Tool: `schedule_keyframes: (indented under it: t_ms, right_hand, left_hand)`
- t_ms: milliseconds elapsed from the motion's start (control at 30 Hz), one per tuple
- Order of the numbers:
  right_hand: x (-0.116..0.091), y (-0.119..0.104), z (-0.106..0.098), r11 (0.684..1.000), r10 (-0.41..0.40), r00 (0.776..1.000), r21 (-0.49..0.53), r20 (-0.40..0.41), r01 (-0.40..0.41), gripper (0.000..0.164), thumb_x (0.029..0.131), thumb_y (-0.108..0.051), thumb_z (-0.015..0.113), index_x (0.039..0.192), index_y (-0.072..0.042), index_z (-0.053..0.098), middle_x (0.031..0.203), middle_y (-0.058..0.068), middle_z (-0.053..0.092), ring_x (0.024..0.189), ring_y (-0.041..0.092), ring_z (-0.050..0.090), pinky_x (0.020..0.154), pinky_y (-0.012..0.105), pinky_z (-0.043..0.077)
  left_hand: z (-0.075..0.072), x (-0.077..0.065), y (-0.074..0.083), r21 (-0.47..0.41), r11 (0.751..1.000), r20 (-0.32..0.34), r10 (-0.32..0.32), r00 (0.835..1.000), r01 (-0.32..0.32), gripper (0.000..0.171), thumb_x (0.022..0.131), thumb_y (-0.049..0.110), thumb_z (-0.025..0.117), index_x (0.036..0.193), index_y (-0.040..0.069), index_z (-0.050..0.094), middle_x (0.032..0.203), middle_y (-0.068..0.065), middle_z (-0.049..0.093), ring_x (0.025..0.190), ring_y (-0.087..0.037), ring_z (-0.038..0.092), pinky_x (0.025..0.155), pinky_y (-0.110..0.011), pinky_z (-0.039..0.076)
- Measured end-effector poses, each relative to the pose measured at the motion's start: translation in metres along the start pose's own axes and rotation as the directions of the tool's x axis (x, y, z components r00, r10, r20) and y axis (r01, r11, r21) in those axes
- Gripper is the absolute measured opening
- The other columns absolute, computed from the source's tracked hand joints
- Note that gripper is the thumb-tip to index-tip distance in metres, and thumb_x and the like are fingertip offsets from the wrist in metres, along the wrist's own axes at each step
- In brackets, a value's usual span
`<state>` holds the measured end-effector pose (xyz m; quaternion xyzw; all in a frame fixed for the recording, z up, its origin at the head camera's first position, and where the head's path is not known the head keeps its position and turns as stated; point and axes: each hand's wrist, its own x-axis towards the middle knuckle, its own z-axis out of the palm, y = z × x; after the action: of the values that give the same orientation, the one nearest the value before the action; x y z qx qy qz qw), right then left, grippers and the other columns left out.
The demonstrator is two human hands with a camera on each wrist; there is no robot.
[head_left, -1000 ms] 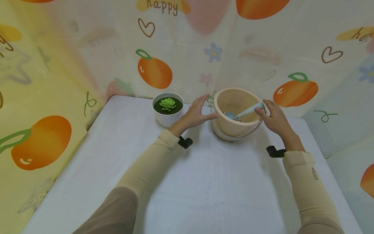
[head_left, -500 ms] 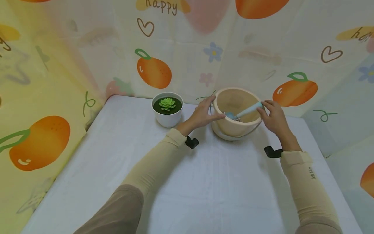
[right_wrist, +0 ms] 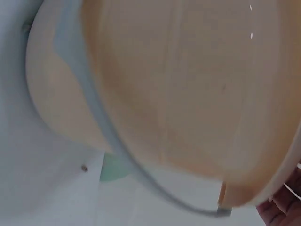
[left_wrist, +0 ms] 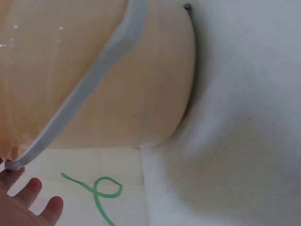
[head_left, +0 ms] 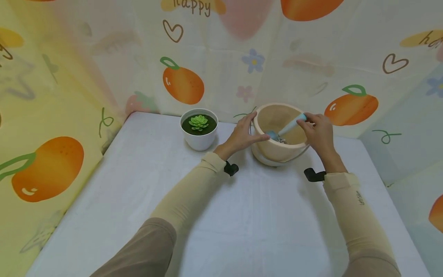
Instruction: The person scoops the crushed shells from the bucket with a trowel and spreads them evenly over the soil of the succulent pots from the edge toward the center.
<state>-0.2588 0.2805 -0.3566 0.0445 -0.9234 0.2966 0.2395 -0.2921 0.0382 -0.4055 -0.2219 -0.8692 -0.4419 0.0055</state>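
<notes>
- Pinching a light-blue plastic shovel (head_left: 290,125) dipped in a round cream plastic bucket (head_left: 277,150): the right hand (head_left: 321,132).
- Left hand (head_left: 240,136) spread against the bucket.
- A hasty tilt could spill grey granules (head_left: 282,141).

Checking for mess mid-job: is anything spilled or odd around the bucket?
Yes: a small brown speck lies on the white tabletop beside the bucket. It looks like a stray crumb, though I can't tell its source. The bucket itself stands upright.
</notes>
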Motion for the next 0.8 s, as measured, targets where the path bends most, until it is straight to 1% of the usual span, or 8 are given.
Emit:
schedule_keyframes:
  t_ms: [100,200,333,433,500,567,633,800]
  right_hand:
    - [0.005,-0.008,0.007,0.999,0.04,0.999,0.025,0.004,-0.04,0.042,0.084,-0.031,0.063,0.113,-0.002,0.06,0.091,0.019,0.064,0.081,0.024,0.057,0.07,0.025,0.046]
    - [0.009,-0.014,0.012,0.99,0.107,0.994,0.097,-0.005,-0.106,0.043,0.082,-0.034,0.065,0.112,-0.004,0.059,0.087,0.016,0.065,0.073,0.009,0.056,0.064,0.014,0.04]
    - [0.016,-0.018,0.017,0.963,0.203,0.979,0.178,0.009,-0.201,0.043,0.079,-0.033,0.068,0.107,-0.002,0.06,0.076,0.004,0.059,0.06,-0.004,0.05,0.056,0.012,0.04]
    - [0.021,-0.021,0.02,0.942,0.254,0.963,0.202,0.092,-0.268,0.042,0.078,-0.035,0.068,0.1,0.0,0.061,0.07,-0.005,0.056,0.054,-0.004,0.052,0.053,0.013,0.044]
    - [0.022,-0.023,0.021,0.928,0.27,0.95,0.218,0.16,-0.301,0.041,0.078,-0.036,0.068,0.096,0.0,0.061,0.069,-0.006,0.057,0.053,-0.002,0.055,0.054,0.014,0.047]
    - [0.023,-0.025,0.023,0.924,0.268,0.942,0.221,0.203,-0.311,0.043,0.077,-0.04,0.067,0.092,-0.001,0.06,0.069,-0.004,0.059,0.053,-0.002,0.057,0.055,0.015,0.049]
    - [0.022,-0.027,0.023,0.93,0.253,0.943,0.213,0.214,-0.298,0.044,0.077,-0.042,0.066,0.091,-0.002,0.059,0.069,-0.003,0.06,0.054,-0.002,0.057,0.056,0.016,0.049]
    - [0.018,-0.025,0.019,0.962,0.175,0.975,0.184,0.138,-0.199,0.037,0.08,-0.038,0.066,0.09,-0.003,0.059,0.065,-0.01,0.056,0.056,0.002,0.057,0.055,0.015,0.044]
  left_hand:
    - [0.001,0.0,-0.002,-0.032,0.999,-0.027,0.022,0.999,-0.023,0.096,0.069,0.055,0.069,0.144,0.019,0.02,0.148,0.001,0.026,0.135,-0.02,0.025,0.108,-0.049,0.025]
    - [0.003,0.001,-0.004,-0.057,0.998,-0.044,0.032,0.999,-0.034,0.097,0.068,0.055,0.069,0.144,0.019,0.021,0.148,0.003,0.027,0.134,-0.019,0.027,0.107,-0.049,0.027]
    - [0.005,0.002,-0.007,-0.069,0.997,-0.048,0.037,0.998,-0.04,0.098,0.067,0.058,0.068,0.144,0.02,0.02,0.147,0.005,0.026,0.133,-0.017,0.028,0.106,-0.045,0.03]
    - [0.004,0.002,-0.007,-0.07,0.997,-0.049,0.037,0.998,-0.041,0.097,0.068,0.057,0.068,0.143,0.021,0.021,0.148,0.004,0.026,0.134,-0.018,0.026,0.106,-0.044,0.03]
    - [0.003,0.001,-0.006,-0.067,0.997,-0.051,0.03,0.998,-0.033,0.095,0.068,0.056,0.069,0.143,0.021,0.022,0.148,0.003,0.025,0.135,-0.018,0.024,0.107,-0.045,0.029]
    - [0.002,0.0,-0.005,-0.065,0.998,-0.053,0.023,0.998,-0.027,0.093,0.068,0.055,0.07,0.142,0.02,0.023,0.148,0.002,0.024,0.135,-0.018,0.023,0.107,-0.046,0.028]
    - [0.002,0.0,-0.005,-0.065,0.998,-0.049,0.019,0.999,-0.022,0.092,0.069,0.054,0.07,0.141,0.021,0.024,0.149,0.002,0.023,0.136,-0.019,0.022,0.108,-0.046,0.027]
    - [0.005,0.002,-0.007,-0.063,0.998,-0.046,0.017,0.999,-0.02,0.095,0.067,0.056,0.07,0.142,0.02,0.024,0.149,0.003,0.024,0.137,-0.017,0.022,0.11,-0.044,0.025]
